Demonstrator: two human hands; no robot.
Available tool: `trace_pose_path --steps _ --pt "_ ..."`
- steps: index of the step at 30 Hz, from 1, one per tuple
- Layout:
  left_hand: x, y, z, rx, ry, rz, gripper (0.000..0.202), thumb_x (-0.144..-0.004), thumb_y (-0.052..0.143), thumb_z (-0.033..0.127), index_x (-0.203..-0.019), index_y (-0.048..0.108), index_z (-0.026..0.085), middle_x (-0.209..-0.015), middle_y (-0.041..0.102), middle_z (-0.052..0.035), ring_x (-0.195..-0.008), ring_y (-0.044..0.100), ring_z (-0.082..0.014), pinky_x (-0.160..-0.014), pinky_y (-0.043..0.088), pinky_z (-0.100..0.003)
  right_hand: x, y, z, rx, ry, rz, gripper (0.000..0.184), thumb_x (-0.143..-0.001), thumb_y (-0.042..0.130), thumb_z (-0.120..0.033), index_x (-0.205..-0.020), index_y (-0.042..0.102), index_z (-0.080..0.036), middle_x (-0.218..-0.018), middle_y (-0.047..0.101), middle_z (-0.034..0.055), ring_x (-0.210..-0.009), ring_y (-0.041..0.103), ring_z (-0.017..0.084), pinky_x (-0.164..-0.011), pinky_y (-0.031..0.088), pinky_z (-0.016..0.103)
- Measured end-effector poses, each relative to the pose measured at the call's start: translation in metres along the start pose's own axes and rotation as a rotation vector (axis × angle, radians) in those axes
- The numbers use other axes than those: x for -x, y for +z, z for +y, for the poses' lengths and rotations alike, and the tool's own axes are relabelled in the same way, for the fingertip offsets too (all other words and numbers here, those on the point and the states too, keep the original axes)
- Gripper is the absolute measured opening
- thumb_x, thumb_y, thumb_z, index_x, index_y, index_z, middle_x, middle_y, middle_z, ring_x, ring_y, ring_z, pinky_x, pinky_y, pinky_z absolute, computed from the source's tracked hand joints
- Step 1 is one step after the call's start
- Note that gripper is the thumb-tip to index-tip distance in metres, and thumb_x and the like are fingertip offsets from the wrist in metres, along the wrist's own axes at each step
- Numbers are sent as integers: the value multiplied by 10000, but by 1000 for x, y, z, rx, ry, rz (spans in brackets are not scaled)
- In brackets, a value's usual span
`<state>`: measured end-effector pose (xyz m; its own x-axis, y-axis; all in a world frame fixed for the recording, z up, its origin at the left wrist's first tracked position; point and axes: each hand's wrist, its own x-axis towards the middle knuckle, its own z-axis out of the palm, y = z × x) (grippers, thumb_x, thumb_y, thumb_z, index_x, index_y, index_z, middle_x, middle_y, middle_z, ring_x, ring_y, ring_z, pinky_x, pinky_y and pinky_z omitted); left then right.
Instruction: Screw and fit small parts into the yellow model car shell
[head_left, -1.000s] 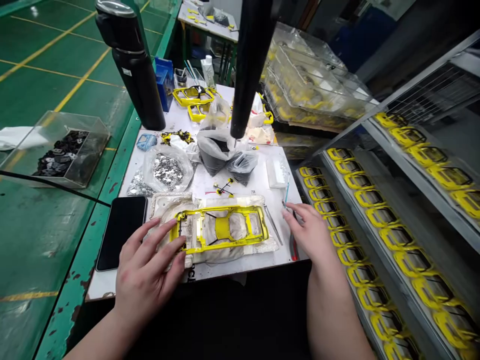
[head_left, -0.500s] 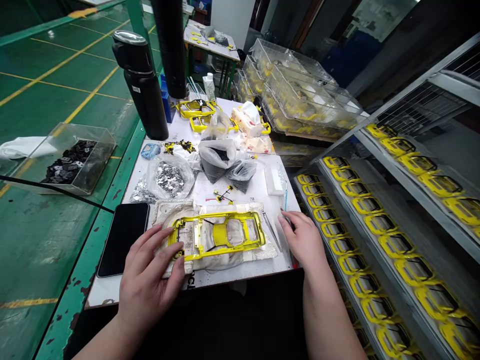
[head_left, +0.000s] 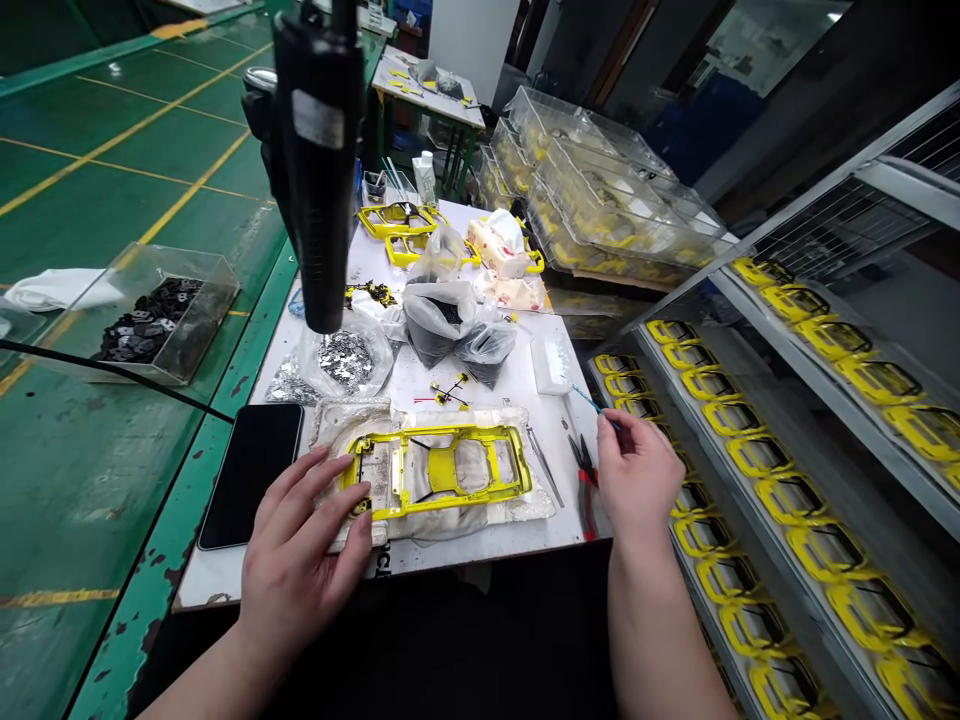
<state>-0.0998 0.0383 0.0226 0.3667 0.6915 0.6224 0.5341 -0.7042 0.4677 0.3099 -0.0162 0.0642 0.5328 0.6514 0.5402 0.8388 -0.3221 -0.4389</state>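
Note:
A yellow toy car body shell [head_left: 442,470] lies in a whitish, worn mould-like holder [head_left: 517,507] at the table's front. My left hand [head_left: 304,540] rests with fingers spread over the shell's left end, fingertips touching its frame. A thin blue stick [head_left: 586,397] is pinched between the thumb and fingers of my right hand [head_left: 641,465]. Its far end reaches the small white box [head_left: 551,364]; what its tip touches is too small to make out. Beside the right hand lie red-handled pliers [head_left: 585,495], and metal tweezers [head_left: 545,467] lie along the holder's right end.
A black powered screwdriver-like tool [head_left: 319,180] hangs over the table's left side, before a dark bottle. Behind the holder sit bags of silvery pieces [head_left: 349,360] and dark parts [head_left: 439,320]. A black phone [head_left: 251,475] lies left. Racks of yellow shells [head_left: 757,445] stand right.
My right hand has moved right, now showing the blue stick in its grip and uncovering the pliers. The hanging black tool has swung lower and nearer. My left hand stays on the shell.

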Motion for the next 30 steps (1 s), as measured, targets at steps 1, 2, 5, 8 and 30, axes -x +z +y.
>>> trace_pose_path --steps 1,2,5,8,30 --pt "0 0 0 3 -2 -1 320 -963 786 110 -1270 767 197 -1445 736 -175 -1494 621 -442 -1216 558 -665 -1 1 -1 -23 23 22 367 -1048 667 -464 -1124 868 -168 -1035 827 120 -867 749 270 -867 613 418" --pt "0 0 0 3 -4 -3 322 -962 788 110 -1270 766 200 -1442 737 -173 -1497 620 -442 -1215 560 -667 -2 1 -1 -52 49 40 373 -1042 680 -480 -1127 869 -170 -1033 829 119 -861 749 268 -867 615 417" --pt "-1 -1 1 -3 -2 3 313 -968 783 120 -1266 762 212 -1438 742 -167 -1494 625 -440 -1204 568 -673 -5 5 0 -138 127 77 423 -1033 701 -533 -1176 868 -172 -1060 841 124 -905 768 283 -892 625 434" --pt "-2 0 2 -5 1 11 308 -973 778 122 -1267 758 212 -1429 747 -167 -1491 628 -440 -1192 575 -673 -10 8 2 -188 163 105 484 -1028 707 -576 -1226 863 -162 -1087 844 142 -991 780 314 -919 637 464" --pt "-3 -1 3 23 3 14 305 -970 790 111 -1262 767 194 -1384 765 -153 -1476 637 -431 -1222 558 -649 -24 17 -1 -757 396 225 448 -830 971 -465 -1154 880 -169 -860 778 35 -735 677 159 -702 558 307"
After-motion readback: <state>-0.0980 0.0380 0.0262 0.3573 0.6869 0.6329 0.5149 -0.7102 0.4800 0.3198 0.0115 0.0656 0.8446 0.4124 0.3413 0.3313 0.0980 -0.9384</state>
